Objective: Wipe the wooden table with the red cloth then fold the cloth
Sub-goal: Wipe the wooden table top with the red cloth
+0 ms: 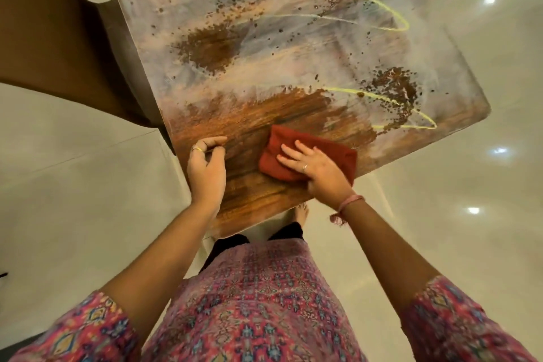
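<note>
The red cloth [305, 156] lies on the wooden desk [264, 38] near its near edge, toward the near right corner. It is bunched into a rough, thick rectangle, a deep brick red with a soft, slightly fuzzy weave, and its right end reaches almost to the desk's edge. The right hand [316, 166] presses flat on top of it, fingers [289, 150] straight and spread, palm down, not curled round the fabric. A thin ring shows on one finger, and a pink thread band [349, 203] circles the wrist with a frayed tail hanging below.

The left hand [205, 167] rests on the desk at the near left edge, just left of the cloth and apart from it. Its fingers are loosely curled with the tips touching the wood, grasping nothing; a gold ring sits on one of them.

The desk's surface is split in look. The strip nearest the person, around and beyond the cloth, shows bare dark brown wood grain. Farther back the top is covered with a pale, whitish smeared film, crossed by thin yellow-green curved lines and dotted with brown specks and patches.

The person wears a pink patterned tunic [258, 303] with matching sleeves. Under the near edge of the desk a bare foot [301, 211] stands on the glossy pale tiled floor [484, 126], which reflects small ceiling lights.
</note>
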`<state>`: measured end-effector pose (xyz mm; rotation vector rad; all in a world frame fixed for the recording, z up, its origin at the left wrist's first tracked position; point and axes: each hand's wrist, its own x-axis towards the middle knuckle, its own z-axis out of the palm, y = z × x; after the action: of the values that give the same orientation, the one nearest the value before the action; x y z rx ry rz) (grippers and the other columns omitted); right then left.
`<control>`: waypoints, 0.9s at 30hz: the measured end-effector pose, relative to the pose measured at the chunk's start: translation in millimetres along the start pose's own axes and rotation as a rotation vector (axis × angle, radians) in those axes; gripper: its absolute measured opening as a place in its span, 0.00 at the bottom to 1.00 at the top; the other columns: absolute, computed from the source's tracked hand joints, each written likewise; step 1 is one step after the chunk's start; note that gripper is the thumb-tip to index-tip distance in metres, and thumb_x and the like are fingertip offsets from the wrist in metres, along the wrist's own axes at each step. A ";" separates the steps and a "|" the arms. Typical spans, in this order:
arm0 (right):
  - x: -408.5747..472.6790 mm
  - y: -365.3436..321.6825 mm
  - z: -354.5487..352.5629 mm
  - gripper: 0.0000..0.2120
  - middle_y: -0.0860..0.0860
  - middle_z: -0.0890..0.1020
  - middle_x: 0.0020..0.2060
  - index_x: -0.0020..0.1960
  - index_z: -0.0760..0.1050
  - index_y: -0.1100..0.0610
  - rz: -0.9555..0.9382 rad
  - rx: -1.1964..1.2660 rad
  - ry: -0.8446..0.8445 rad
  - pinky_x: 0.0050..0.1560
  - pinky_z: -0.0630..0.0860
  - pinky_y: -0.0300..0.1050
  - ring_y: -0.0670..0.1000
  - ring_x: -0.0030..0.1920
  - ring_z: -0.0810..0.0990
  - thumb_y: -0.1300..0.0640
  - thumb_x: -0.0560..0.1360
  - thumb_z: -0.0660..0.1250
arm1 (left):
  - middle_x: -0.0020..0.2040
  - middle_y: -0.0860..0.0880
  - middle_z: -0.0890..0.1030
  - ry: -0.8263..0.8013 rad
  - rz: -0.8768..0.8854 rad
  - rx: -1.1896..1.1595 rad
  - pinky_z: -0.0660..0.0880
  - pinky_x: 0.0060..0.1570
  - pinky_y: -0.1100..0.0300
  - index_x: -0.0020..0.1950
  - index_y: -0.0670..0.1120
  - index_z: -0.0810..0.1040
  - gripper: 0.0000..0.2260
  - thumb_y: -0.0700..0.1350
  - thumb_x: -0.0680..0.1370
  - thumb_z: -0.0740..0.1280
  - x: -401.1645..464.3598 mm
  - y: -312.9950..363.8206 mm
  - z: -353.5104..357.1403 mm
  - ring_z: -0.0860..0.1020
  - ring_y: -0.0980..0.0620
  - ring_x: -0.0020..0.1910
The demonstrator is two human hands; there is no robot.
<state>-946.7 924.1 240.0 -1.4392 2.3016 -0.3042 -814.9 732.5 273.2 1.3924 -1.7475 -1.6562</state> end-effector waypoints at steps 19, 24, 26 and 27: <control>-68.6 149.9 -59.7 0.39 0.46 0.63 0.73 0.73 0.65 0.50 -0.149 0.008 -0.032 0.70 0.59 0.59 0.51 0.74 0.55 0.75 0.65 0.60 | 0.75 0.40 0.62 -0.431 0.508 1.107 0.45 0.73 0.49 0.75 0.37 0.59 0.51 0.75 0.66 0.56 -65.9 -33.2 111.7 0.55 0.43 0.75; 24.7 214.7 -116.9 0.41 0.53 0.58 0.76 0.75 0.61 0.53 0.340 0.100 0.094 0.72 0.54 0.64 0.60 0.76 0.51 0.76 0.64 0.57 | 0.74 0.39 0.64 -0.384 0.574 1.111 0.49 0.73 0.46 0.74 0.36 0.61 0.50 0.74 0.68 0.57 -65.1 -37.0 111.2 0.57 0.42 0.74; 37.3 180.8 -99.9 0.41 0.53 0.56 0.77 0.76 0.58 0.51 0.402 0.065 0.124 0.72 0.54 0.62 0.60 0.76 0.50 0.73 0.66 0.58 | 0.74 0.39 0.64 -0.383 0.582 1.116 0.50 0.73 0.46 0.74 0.36 0.61 0.50 0.75 0.68 0.55 -65.4 -38.8 110.4 0.57 0.42 0.74; 29.3 158.6 -82.5 0.41 0.52 0.57 0.76 0.76 0.59 0.51 0.318 0.066 0.114 0.72 0.54 0.62 0.59 0.76 0.51 0.72 0.65 0.58 | 0.74 0.39 0.64 -0.384 0.580 1.115 0.50 0.73 0.46 0.74 0.36 0.61 0.50 0.75 0.68 0.56 -65.4 -39.3 110.2 0.57 0.42 0.74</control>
<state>-1122.9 965.8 245.3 -1.0265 2.5386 -0.3702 -857.7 853.2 233.6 0.6946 -3.1420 -0.6000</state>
